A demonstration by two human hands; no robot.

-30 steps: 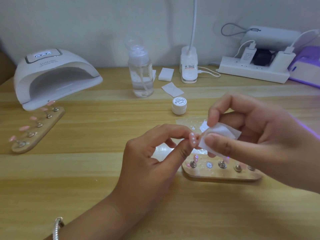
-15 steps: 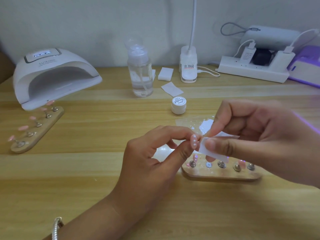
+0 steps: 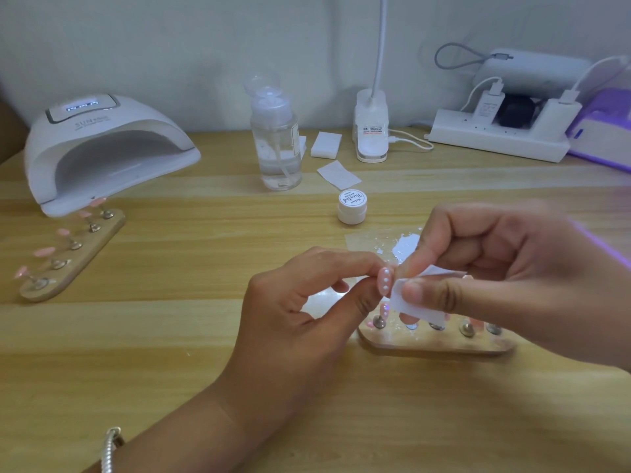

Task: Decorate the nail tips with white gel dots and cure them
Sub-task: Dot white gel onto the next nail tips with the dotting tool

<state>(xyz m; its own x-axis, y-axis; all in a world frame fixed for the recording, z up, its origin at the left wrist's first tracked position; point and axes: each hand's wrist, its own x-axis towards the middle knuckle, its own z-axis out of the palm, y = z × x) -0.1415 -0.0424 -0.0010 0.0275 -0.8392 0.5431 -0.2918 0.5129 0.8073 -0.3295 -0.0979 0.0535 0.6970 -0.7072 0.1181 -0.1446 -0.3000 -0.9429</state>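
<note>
**A:** Dead centre, above the pale wooden table (image 3: 170, 336): pinched between thumb and forefinger of the left hand (image 3: 300, 312), a pink almond-shaped nail tip with three white dots (image 3: 487, 283), held upright.

**B:** And touching its right edge, a folded white wipe square (image 3: 415, 302), gripped between thumb and forefinger of the right hand (image 3: 495, 278), remaining fingers curled in.

**A:** Directly beneath, a short wooden holder strip with metal studs (image 3: 437, 348), upper part blocked by the wipe and the right hand.

**B:** Just beyond the hands, a clear film smeared with white gel (image 3: 392, 245). Past that, a small round white gel pot (image 3: 352, 206), lid on.

**A:** Far left, a white dome-shaped curing lamp (image 3: 102, 148), display lit. Running out from its mouth, a second wooden holder strip with pink tips (image 3: 73, 257).

**B:** Along the back: a clear plastic pump bottle (image 3: 276, 145), a stack of white wipes (image 3: 326, 144) with one loose white wipe (image 3: 338, 174) in front, a white clip-on lamp base (image 3: 372, 131), a white power strip with chargers (image 3: 495, 138), and a purple device (image 3: 604, 138) cut off at the right edge.

**A:** Bottom left, a silver bracelet (image 3: 111, 448) on the left wrist.
</note>
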